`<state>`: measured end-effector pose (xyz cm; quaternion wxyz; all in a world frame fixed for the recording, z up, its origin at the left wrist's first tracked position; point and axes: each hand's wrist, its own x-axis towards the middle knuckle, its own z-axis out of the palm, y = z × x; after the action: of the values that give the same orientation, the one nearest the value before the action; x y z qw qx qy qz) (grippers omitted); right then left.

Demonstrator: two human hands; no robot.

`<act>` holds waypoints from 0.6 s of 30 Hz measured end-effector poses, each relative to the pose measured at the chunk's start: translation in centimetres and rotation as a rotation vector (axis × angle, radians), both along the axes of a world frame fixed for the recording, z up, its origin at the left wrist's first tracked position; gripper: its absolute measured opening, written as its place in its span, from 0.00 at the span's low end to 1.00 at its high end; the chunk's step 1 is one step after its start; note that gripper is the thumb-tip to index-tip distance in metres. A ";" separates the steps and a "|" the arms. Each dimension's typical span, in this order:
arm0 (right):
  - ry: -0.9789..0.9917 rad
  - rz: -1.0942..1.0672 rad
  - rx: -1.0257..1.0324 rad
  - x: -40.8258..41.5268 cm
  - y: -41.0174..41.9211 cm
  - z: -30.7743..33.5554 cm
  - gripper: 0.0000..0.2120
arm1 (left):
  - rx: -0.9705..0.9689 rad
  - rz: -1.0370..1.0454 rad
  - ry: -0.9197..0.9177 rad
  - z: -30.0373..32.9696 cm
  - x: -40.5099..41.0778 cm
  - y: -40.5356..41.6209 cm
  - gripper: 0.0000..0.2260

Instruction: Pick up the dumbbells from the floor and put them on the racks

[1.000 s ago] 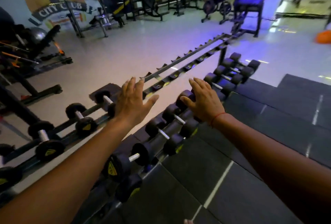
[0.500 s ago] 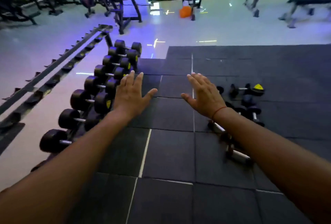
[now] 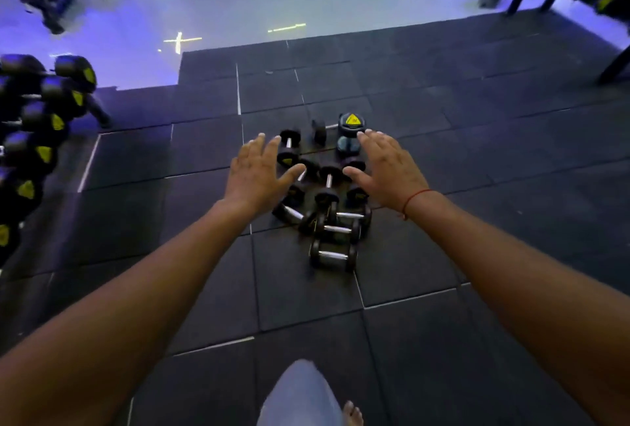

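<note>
Your view has swung right since a second ago; floor dumbbells [image 3: 329,187] now lie at twelve o'clock. Your left hand [image 3: 257,175] and right hand [image 3: 388,170] hover wide, holding nothing.

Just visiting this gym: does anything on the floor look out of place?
Yes: a heap of dumbbells lies jumbled on the black floor mats, pointing every way, while others sit tidily on the rack at left.

No words or numbers can be read; the black rubber dumbbell ends [image 3: 352,121] carry yellow triangular emblems, their marks too blurred.
</note>
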<state>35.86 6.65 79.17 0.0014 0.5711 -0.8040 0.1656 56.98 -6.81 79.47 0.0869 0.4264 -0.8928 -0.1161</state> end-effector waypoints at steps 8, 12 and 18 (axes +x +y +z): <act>-0.029 0.033 0.038 -12.5 -7.2 -4.0 0.35 | 0.028 0.029 -0.018 -5.0 -14.0 -7.2 0.35; -0.091 0.054 0.145 -18.0 -12.3 -6.4 0.34 | 0.130 0.102 -0.042 -7.9 -19.8 -11.9 0.36; -0.124 0.152 0.272 -23.6 -18.7 -9.6 0.34 | 0.226 0.211 -0.070 -10.1 -24.0 -16.5 0.33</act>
<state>12.22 -12.09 69.59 -0.1379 0.6139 -0.7720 0.0897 32.95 -23.29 69.38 0.0187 0.5286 -0.8268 -0.1913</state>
